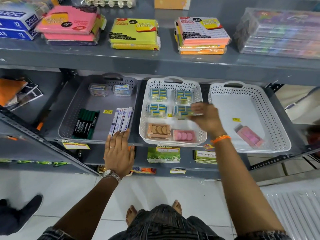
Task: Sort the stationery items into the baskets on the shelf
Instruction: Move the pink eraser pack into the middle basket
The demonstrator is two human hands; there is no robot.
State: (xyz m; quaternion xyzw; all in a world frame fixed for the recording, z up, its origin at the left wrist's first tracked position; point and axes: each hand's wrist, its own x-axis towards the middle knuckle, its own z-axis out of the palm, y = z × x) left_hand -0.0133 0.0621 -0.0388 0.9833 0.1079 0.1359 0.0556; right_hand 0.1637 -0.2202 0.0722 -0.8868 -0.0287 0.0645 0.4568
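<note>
Three baskets stand side by side on the middle shelf. The grey basket (69, 115) on the left holds dark markers (85, 122), a row of white-blue packs (122, 121) and two clear boxes at the back. The middle white basket (144, 110) holds several blue-yellow packs (157, 95), a brown eraser box (158, 130) and a pink eraser box (183, 135). The right white basket (277, 118) holds one pink pack (249, 136). My left hand (118, 153) lies flat and open on the grey basket's front edge. My right hand (207, 116) hovers over the middle basket's right side, fingers pinched on a small clear pack (196, 108), which is blurred.
The upper shelf (155, 58) carries sticky-note stacks in pink, yellow (135, 34) and orange, blue boxes at the left and a clear pen case at the right. Leaflets (163, 154) lie on the shelf below. My bare feet stand on white tiles; another person's dark shoe (27, 208) is at the left.
</note>
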